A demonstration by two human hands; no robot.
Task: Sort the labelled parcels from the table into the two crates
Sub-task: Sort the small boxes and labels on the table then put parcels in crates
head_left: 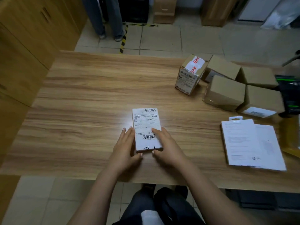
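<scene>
A flat white parcel (146, 125) with a shipping label and two barcodes lies near the middle of the wooden table (84, 98). My left hand (125, 146) lies along its left edge, thumb at the near corner. My right hand (165, 145) grips the parcel's right side, with fingers over the label and the thumb at the near edge. At the right of the table stand a taped parcel with red lettering (190, 73) and several plain brown cardboard boxes (225, 93). No crate shows in the head view.
Two flat white packages (250, 143) lie at the table's right front. A dark packet with green print (290, 93) sits at the far right edge. Wooden cabinets (24, 46) stand left. Another person's legs (110, 18) are beyond the table on the tiled floor.
</scene>
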